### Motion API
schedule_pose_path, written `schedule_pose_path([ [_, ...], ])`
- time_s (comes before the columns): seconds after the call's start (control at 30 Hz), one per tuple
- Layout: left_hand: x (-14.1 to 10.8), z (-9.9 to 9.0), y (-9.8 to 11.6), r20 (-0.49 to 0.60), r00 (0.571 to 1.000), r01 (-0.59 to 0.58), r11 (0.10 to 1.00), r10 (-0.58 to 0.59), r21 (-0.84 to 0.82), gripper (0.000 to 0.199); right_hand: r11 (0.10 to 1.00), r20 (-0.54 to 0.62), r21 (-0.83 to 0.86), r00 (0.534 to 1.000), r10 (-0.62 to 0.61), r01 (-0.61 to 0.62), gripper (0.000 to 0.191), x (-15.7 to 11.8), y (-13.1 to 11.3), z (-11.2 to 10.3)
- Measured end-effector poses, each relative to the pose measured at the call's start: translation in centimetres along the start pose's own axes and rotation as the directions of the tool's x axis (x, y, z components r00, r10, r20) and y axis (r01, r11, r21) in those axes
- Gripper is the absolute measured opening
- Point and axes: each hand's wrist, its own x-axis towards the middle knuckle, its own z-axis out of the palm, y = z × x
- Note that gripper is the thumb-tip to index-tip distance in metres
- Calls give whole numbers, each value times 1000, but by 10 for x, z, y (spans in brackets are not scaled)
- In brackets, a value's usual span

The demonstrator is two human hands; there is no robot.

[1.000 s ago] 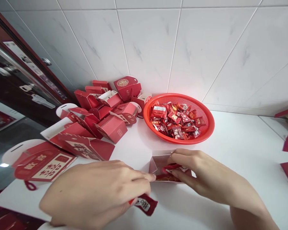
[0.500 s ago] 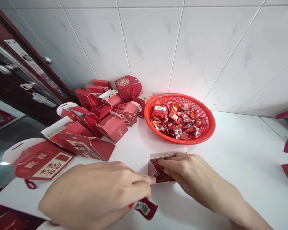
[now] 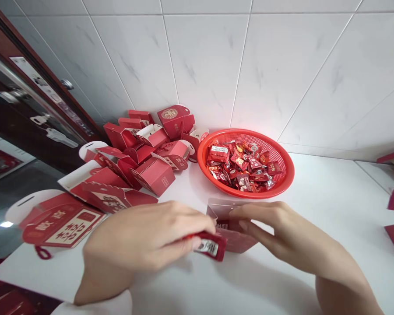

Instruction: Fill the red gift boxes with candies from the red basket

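My left hand [image 3: 151,234] pinches a wrapped candy [image 3: 208,246] in dark red foil with a white label. The candy's free end sticks out in front of a small red gift box [image 3: 239,241], whose top is open. The left fingertips are close to the box's left edge. My right hand [image 3: 276,232] is at the box's right side, with its fingertips bent in over the opening and closed on the box. Those fingers partly hide the inside, where a printed wrapper shows dimly.
Behind the box stands a red plastic basket [image 3: 287,175] of wrapped candies. Several red gift boxes [image 3: 154,175] crowd the left, some with lids up. A tiled wall [image 3: 203,65] backs the white table [image 3: 315,183]. Left is a dark door [image 3: 22,113] with keys.
My left hand has moved right and up with the candy, towards the box. The box has tilted so that its near wall shows. My right fingers have drawn back slightly from inside.
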Motion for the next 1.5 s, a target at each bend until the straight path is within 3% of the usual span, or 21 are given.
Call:
schedule_pose_path([
  [0.13, 28, -3, -3, -126, 992, -47, 968, 16, -247, 29, 991, -124, 135, 992, 38, -21, 16, 1, -3, -10],
  [0.23, 40, 4, -4, -203, 979, -86, 919, 7, -384, 29, 965, -170, 261, 984, 50, -3, 9, 4, -4, -5],
  [0.4, 40, 10, -3, -236, 971, -70, 888, -44, -455, 30, 967, -361, 253, 930, 72, 24, 12, 7, 0, 7],
  [0.53, 36, 4, -4, -195, 975, 11, 894, -110, -449, 33, 975, -491, 199, 871, 12, 99, 5, 0, 0, 0],
  [0.6, 35, 1, -5, -167, 979, 38, 908, -117, -416, 32, 985, -466, 129, 884, -40, 113, 8, -4, -1, -7],
  [0.73, 32, -1, -4, -127, 990, 13, 938, -61, -346, 27, 985, -234, -83, 957, -170, 155, 17, -5, -1, -9],
  [0.87, 34, 1, 0, -58, 997, -61, 938, 44, -343, 26, 913, -112, -343, 955, -274, 222, 29, 1, 3, 2],
  [1.0, 36, 5, 4, -7, 1000, -24, 960, 23, -279, 25, 848, -68, -493, 963, -260, 194, 34, 5, 6, 10],
  [1.23, 33, 7, 5, 9, 1000, 11, 976, -10, -216, 26, 834, 1, -548, 998, -70, 59, 26, 3, 6, 12],
  [1.37, 33, 7, 4, -21, 1000, -15, 956, 9, -293, 30, 879, -45, -467, 991, -128, 92, 21, 1, 3, 8],
  [1.5, 36, 9, 8, -127, 991, -28, 890, -34, -455, 35, 937, -191, -326, 962, -195, 125, 15, -2, -3, 3],
])
